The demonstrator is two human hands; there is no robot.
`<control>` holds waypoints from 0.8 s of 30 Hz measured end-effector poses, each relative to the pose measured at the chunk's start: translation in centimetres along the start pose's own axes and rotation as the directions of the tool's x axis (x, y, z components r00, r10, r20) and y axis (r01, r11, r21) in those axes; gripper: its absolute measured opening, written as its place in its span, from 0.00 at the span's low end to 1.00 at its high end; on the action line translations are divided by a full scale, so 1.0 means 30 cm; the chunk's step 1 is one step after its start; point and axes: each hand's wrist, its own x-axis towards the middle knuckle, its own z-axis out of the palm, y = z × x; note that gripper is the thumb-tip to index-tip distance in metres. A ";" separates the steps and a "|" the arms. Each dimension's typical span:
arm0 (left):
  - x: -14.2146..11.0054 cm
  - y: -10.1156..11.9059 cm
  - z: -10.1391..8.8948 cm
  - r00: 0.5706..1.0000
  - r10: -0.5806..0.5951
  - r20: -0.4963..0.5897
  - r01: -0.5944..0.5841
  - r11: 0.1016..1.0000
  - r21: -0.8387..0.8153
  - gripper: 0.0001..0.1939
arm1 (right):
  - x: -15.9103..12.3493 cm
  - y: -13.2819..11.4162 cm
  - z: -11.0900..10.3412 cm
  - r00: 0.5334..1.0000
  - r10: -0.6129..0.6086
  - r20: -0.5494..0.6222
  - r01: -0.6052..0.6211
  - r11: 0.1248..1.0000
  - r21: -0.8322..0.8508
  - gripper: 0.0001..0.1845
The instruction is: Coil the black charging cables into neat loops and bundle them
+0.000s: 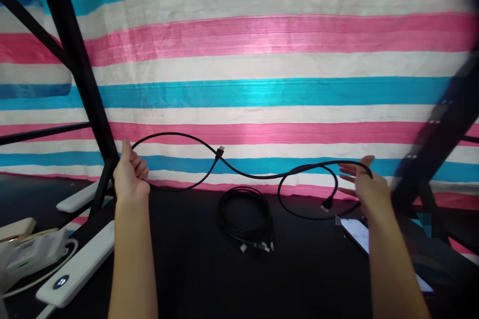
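Observation:
A black cable (pixel 258 176) stretches in loose loops between my two hands, raised above the black table. One end has a wide, flat metal plug (pixel 220 152), like an HDMI end, hanging left of the middle. The other plug (pixel 327 204) dangles near my right hand. My left hand (pixel 130 172) is closed round the cable at the left. Over my right hand (pixel 364 182) the cable passes between thumb and palm, with the fingers stretched apart; the exact grip is partly hidden. Between my arms a coiled bundle of black cables (pixel 245 214) lies on the table, its plugs facing me.
White power strips (pixel 80 264) and a white adapter with cords (pixel 33 254) lie at the left. A phone with a lit screen (pixel 355 232) is partly behind my right forearm. Black metal frame posts (pixel 71 55) stand on both sides, before a striped sheet (pixel 262 30).

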 end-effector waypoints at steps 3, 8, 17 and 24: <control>-0.024 0.013 0.017 0.997 0.079 -0.018 -0.079 0.996 0.042 0.26 | -0.006 -0.007 0.006 0.984 0.153 0.089 -0.155 0.988 0.023 0.41; -0.049 0.032 0.034 0.992 0.121 -0.018 -0.120 0.991 0.064 0.26 | -0.043 -0.033 0.039 0.904 0.147 0.401 -0.186 0.981 0.060 0.40; -0.096 0.097 0.034 0.892 0.400 -0.211 -0.404 0.915 0.025 0.23 | -0.143 -0.097 0.106 0.665 -0.123 0.736 0.078 0.992 0.095 0.41; -0.104 0.114 0.021 0.826 0.518 -0.225 -0.513 0.854 0.086 0.25 | -0.158 -0.110 0.125 0.474 -0.169 0.864 0.243 0.968 0.055 0.46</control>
